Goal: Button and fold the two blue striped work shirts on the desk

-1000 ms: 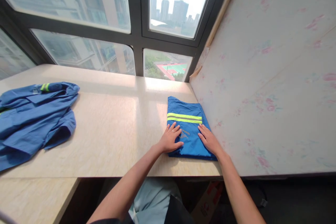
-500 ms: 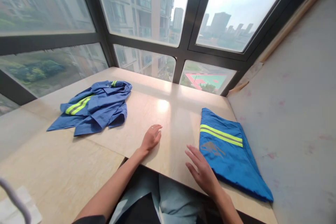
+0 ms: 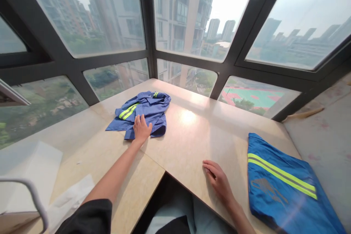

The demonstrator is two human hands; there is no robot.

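A crumpled blue work jacket [image 3: 156, 117] with yellow-green and grey reflective stripes lies in a loose heap toward the window corner. My left hand [image 3: 142, 128], a ring on one finger, reaches over its near edge with fingers spread, apparently touching the cloth; I see no grip on it. On the right of the tabletop, a folded blue garment [image 3: 276, 170] lies flat, showing a striped band and a grey printed emblem. My right hand [image 3: 218, 179] rests on the table left of that folded garment, apart from it, with fingers curled together and nothing visible in them.
The pale tabletop [image 3: 189, 146] has a cut-out edge at my lap. At left stand a white box [image 3: 30, 168], some white tissue [image 3: 72, 193] and a curved grey tube [image 3: 33, 190]. Dark-framed windows [image 3: 149, 18] border the back; a wall [image 3: 329, 135] is at right.
My view has turned left. My left hand has moved from the bare tabletop onto the crumpled jacket. My right hand has moved away from the folded garment, and its fingers have curled in.
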